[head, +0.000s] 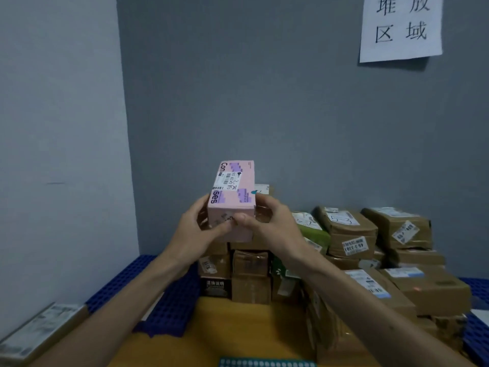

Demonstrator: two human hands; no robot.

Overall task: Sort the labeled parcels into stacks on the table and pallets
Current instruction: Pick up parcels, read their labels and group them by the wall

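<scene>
A pink box (232, 192) with purple print and a white shipping label is held up at chest height in front of the grey wall. My left hand (197, 226) grips its near left corner, and my right hand (267, 221) grips the near right corner with the thumb across the front face. Below and behind it rises a stack of brown taped parcels (250, 271). More labeled brown parcels (352, 234) are piled to the right on the blue pallet (172, 308).
A wooden table (232, 332) lies below my arms. A flat labeled parcel (39, 329) lies at the lower left. A green parcel (313, 229) sits among the brown ones. A paper sign (399, 27) hangs on the wall. A teal strip (267, 362) shows at the bottom edge.
</scene>
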